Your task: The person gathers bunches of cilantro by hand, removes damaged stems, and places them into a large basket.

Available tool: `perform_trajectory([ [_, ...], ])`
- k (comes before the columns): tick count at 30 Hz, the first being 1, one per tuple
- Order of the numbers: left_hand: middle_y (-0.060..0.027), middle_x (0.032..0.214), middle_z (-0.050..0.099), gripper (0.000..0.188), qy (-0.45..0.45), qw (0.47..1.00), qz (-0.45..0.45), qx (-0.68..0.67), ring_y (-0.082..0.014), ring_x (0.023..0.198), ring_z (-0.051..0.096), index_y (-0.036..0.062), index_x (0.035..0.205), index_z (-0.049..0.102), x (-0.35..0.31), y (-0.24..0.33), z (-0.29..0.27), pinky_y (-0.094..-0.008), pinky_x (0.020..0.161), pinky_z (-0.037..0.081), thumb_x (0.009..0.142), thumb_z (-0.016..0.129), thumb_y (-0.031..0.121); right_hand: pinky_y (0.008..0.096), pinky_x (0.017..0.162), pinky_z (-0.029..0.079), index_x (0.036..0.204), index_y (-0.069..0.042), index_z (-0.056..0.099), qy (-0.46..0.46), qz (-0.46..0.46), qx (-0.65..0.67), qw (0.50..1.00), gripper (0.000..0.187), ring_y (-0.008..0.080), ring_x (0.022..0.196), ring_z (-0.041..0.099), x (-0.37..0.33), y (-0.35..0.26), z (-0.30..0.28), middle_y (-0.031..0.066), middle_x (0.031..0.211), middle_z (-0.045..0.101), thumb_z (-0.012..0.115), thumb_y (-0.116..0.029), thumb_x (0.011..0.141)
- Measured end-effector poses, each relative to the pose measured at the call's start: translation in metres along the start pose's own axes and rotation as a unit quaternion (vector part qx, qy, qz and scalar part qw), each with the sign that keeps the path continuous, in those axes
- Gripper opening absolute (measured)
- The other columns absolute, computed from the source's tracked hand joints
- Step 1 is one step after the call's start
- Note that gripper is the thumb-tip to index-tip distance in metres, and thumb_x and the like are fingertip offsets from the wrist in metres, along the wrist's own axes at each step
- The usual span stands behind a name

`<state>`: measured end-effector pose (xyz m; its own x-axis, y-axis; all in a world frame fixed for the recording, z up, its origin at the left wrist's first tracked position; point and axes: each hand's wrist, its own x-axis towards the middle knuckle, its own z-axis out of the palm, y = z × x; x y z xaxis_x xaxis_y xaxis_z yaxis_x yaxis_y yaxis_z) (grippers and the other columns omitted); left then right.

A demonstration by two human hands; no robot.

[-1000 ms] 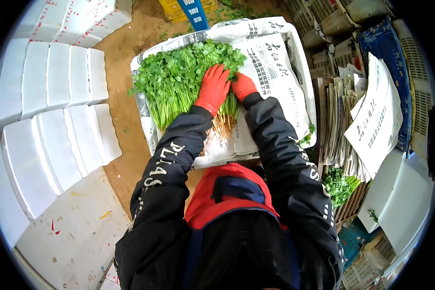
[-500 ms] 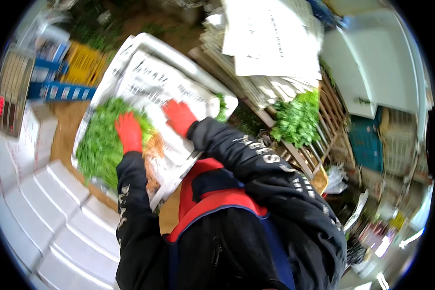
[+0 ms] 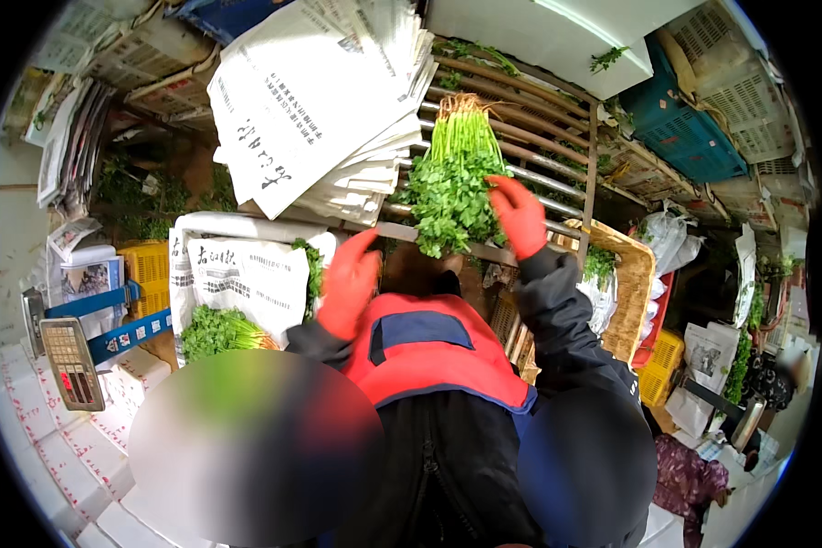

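A bunch of leafy green herbs (image 3: 457,187) with pale stems and brownish roots lies on a slatted metal rack (image 3: 571,169), roots pointing away from me. My right hand (image 3: 521,217), in a red glove, is at the right edge of its leaves with fingers stretched out, touching or almost touching them. To the left, my red-gloved left hand (image 3: 349,285) is raised with fingers apart and holds nothing. It is just right of a white box (image 3: 263,222) lined with newspaper (image 3: 247,274). More greens (image 3: 221,331) lie in that box, partly hidden by a blurred round patch.
A thick stack of newspapers (image 3: 310,100) covers the rack's left part. A scale display (image 3: 73,363), yellow crate (image 3: 148,274) and white boxes (image 3: 27,438) are at the left. A wicker basket (image 3: 632,297) and teal crate (image 3: 685,123) lie to the right.
Both hands have left the box, where they lay on the greens and newspaper, and moved right toward the rack. The view has turned, so the rack is now in front of me.
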<state>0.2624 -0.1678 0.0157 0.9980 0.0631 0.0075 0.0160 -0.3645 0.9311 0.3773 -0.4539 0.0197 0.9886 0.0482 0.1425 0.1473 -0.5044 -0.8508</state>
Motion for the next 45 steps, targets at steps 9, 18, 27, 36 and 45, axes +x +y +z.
perform_trajectory([
  [9,-0.0299,0.107,0.056,0.073,0.071,0.97,-0.158,0.17,-0.0412,0.102,0.053,-0.0082,0.122,0.041,0.219,0.021,0.172,-0.0416,0.085,0.043,0.076,0.064,0.044,0.0367,0.084,0.045,0.114,0.005,0.054,-0.001,0.162,-0.007,0.987,0.061,0.0346,0.098,0.058,0.128,0.128,0.017,0.0243,0.103,0.061,0.063,-0.043,0.078],
  [18,-0.0101,0.091,0.063,0.045,0.018,0.97,-0.191,-0.149,-0.0173,0.08,0.058,-0.0061,0.111,0.054,0.231,-0.032,0.191,-0.0285,0.072,0.045,0.076,0.069,0.018,0.0318,0.081,0.045,0.113,-0.001,0.056,-0.032,0.138,0.031,0.989,0.049,0.0259,0.093,0.061,0.111,0.14,-0.015,0.017,0.101,0.063,0.069,-0.028,0.075],
  [27,-0.022,0.113,0.055,0.042,0.039,0.993,-0.029,0.11,-0.0362,0.107,0.05,-0.0019,0.116,0.052,0.235,0.017,0.171,-0.0395,0.093,0.039,0.079,0.059,0.017,0.0317,0.068,0.047,0.106,-0.004,0.062,0.009,0.272,-0.016,0.962,0.038,0.0217,0.07,0.059,0.111,0.142,-0.047,0.0118,0.079,0.063,0.069,-0.026,0.076],
  [36,-0.017,0.117,0.056,0.034,-0.19,0.951,-0.041,-0.241,-0.0274,0.111,0.052,0.0003,0.119,0.051,0.242,0.057,0.248,-0.0307,0.095,0.039,0.085,0.05,0.007,0.0309,0.064,0.047,0.082,0.0,0.065,0.083,0.262,0.023,0.961,0.025,0.0222,0.068,0.061,0.114,0.133,-0.019,0.0125,0.076,0.065,0.066,-0.025,0.077],
  [45,-0.0155,0.116,0.053,0.026,-0.281,0.898,0.309,0.137,-0.0357,0.119,0.042,0.004,0.106,0.057,0.227,0.009,0.248,-0.0463,0.103,0.03,0.081,0.056,0.011,0.0207,0.048,0.037,0.102,-0.001,0.06,0.06,0.274,0.317,0.906,0.024,0.0089,0.054,0.049,0.099,0.075,-0.112,0.0082,0.079,0.061,0.05,-0.02,0.09],
])
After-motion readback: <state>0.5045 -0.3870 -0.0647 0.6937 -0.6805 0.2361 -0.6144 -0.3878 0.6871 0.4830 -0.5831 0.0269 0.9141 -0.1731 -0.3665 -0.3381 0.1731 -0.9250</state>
